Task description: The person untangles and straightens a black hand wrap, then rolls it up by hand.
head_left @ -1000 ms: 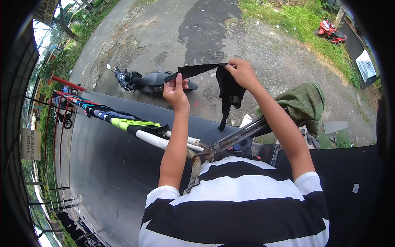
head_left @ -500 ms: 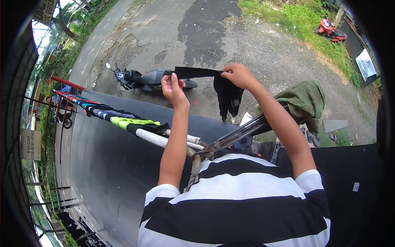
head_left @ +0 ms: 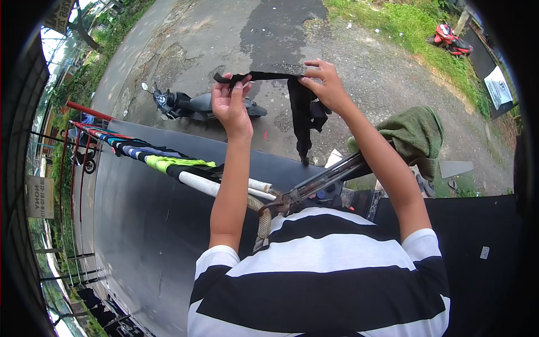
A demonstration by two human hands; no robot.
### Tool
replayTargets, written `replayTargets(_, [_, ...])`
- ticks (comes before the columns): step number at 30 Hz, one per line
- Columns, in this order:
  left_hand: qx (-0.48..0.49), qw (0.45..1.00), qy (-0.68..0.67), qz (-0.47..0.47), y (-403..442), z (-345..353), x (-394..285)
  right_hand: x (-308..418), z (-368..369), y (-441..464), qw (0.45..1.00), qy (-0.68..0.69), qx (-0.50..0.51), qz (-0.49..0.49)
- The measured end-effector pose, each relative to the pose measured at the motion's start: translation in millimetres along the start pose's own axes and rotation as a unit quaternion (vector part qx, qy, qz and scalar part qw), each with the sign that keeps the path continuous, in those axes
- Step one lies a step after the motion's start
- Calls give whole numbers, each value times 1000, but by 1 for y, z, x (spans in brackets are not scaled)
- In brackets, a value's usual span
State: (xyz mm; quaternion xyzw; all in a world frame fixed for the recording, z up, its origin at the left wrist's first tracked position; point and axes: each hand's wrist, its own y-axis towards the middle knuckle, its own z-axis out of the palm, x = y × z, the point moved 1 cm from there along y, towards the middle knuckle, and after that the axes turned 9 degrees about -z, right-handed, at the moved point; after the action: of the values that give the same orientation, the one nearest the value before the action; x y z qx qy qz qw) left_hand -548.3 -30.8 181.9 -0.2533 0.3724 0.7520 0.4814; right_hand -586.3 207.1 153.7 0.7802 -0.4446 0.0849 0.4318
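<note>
A long strip of black cloth (head_left: 273,76) is stretched between my two raised hands, out over the far edge of the dark panel. One end is in the bent fingers of my left hand (head_left: 231,106), and a short piece sticks out past them. My right hand (head_left: 327,85) pinches the cloth between thumb and forefinger, its other fingers lifted away. Below the right hand, the rest of the cloth (head_left: 301,115) hangs down in loose folds. Its exact kind cannot be made out.
A row of coloured fabric pieces (head_left: 179,162) hangs along a pole ending in a white pipe (head_left: 201,183). A metal bar (head_left: 328,178) crosses before my chest, with a green towel (head_left: 415,137) at its far end. The dark panel (head_left: 151,236) lies left; a parked motorbike (head_left: 196,105) stands beyond.
Both hands have moved up and slightly away, the left also a little leftward. The stretched cloth has narrowed and twisted, its hanging part has swung, and more right-hand fingers are lifted.
</note>
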Motion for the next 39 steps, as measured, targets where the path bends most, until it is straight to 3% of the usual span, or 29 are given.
replayTargets(2, [7, 997, 71, -11, 1, 7, -4, 0, -4, 3, 997, 70, -22, 6])
replayTargets(4, [-9, 998, 65, -7, -1, 20, -11, 4, -7, 3, 997, 49, -52, -21])
replayTargets(6, [19, 996, 82, -5, -1, 26, -19, 1, -8, 3, 975, 212, -29, 57])
replayTargets(11, [56, 988, 117, 87, 12, 54, -54, 37, -25, 6, 954, 287, 29, 82])
replayTargets(13, [63, 982, 131, 125, 15, 67, -71, 63, -37, 8, 965, 258, 57, 4])
replayTargets(14, [92, 973, 148, 150, 18, 73, -77, 76, -41, 10, 966, 255, 24, -44])
replayTargets(19, [259, 932, 207, 149, 8, 101, -95, 122, -66, 19, 964, 244, 52, -95])
replayTargets(21, [260, 936, 190, 142, 1, 106, -93, 135, -74, 20, 928, 366, 56, -23])
replayTargets(25, [208, 955, 195, 86, -10, 100, -86, 130, -73, 18, 945, 311, 8, -106])
replayTargets(31, [224, 963, 148, 6, -22, 75, -52, 112, -63, 8, 941, 336, 34, -27])
replayTargets(37, [231, 956, 165, 77, -30, 39, -5, 85, -37, -7, 892, 450, 23, 43])
replayTargets(39, [199, 948, 229, 96, -33, 31, 4, 77, -30, -12, 860, 500, 51, 94])
